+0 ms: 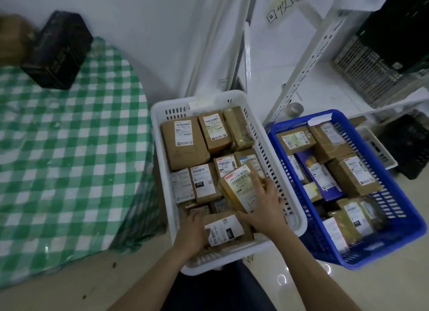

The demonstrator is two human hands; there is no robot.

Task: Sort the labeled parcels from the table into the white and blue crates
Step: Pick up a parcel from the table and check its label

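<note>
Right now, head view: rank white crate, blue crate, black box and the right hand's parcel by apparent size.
1. Tie: white crate and blue crate look alike.
2. Then black box, though farther off.
3. Last, held parcel.

The white crate (pixel 176 100) and blue crate (pixel 290 123) are smooth moulded plastic, the blue one glossier; the parcels (pixel 183 146) are matt brown paper or card with white paper labels (pixel 184 134), one parcel (pixel 238 127) shiny under clear tape; the bench (pixel 69 148) wears a green-and-white checked cloth; the floor (pixel 290 283) is glossy; the shelf rack (pixel 308 55) looks like white-painted metal.
</note>
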